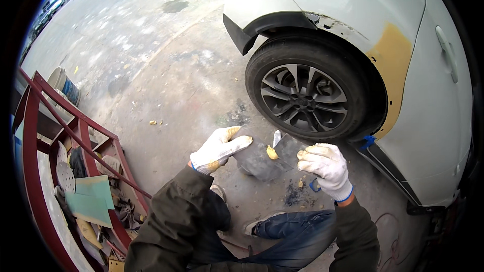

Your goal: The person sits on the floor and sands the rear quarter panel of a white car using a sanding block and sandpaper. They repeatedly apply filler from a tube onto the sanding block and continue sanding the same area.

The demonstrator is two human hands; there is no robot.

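My left hand [220, 149], in a white work glove with yellowish smears, grips the left edge of a dark grey sheet [252, 160], thumb on top. A yellow lump of paste [272, 153] lies on the sheet, with a small whitish piece [277, 138] just above it that I cannot name. At the sheet's right end my gloved right hand [326, 168] is closed, fingertips pinched together. What they hold, if anything, is hidden. Beyond my hands stands a pale car's wheel [303, 95]. Tan filler [396, 65] covers the panel beside the wheel arch.
On my left a dark red metal rack [75, 111] holds green sheets [91, 199] and other clutter, with a bucket [64, 85] behind it. Blue tape [368, 141] sticks to the car's sill. Yellow crumbs [154, 122] lie on the concrete floor. A thin hose [393, 236] curls at lower right.
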